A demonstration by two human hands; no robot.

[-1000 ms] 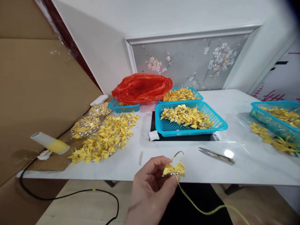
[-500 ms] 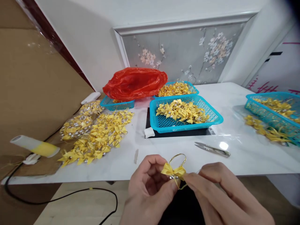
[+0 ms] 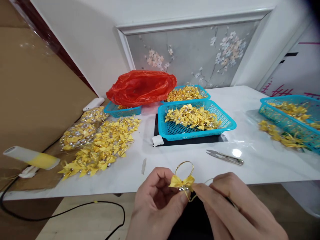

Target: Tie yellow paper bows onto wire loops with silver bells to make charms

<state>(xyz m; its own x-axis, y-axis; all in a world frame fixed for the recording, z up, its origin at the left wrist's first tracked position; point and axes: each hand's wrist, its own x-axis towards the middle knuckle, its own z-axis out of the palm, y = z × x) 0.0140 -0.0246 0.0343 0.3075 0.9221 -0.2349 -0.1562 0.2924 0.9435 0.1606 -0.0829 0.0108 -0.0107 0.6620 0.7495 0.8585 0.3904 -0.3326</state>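
My left hand [image 3: 160,203] pinches a yellow ribbon bow [image 3: 182,181] with small silver beads or bells at its centre. A gold cord loop stands up from the bow's top. Close against it on the right, my right hand [image 3: 235,203] has thumb and fingers pinched on a thin gold cord [image 3: 192,200] that runs from under the beads; its fingertips touch or nearly touch the bow. Both hands are just off the near edge of the white table [image 3: 175,156]. Thread snips [image 3: 225,156] lie on the table beyond my right hand.
A blue basket [image 3: 197,136] of yellow bows sits on a dark flat board. More baskets stand behind it and at the right [image 3: 287,115]. Bows are heaped at left [image 3: 102,145], near a yellow-white tube [image 3: 32,158]. A red plastic bag [image 3: 141,88] lies behind.
The view has shifted slightly, so the scene sits a little further left. Both hands keep their hold on the bow and cord; a bit more cord shows between the hands.
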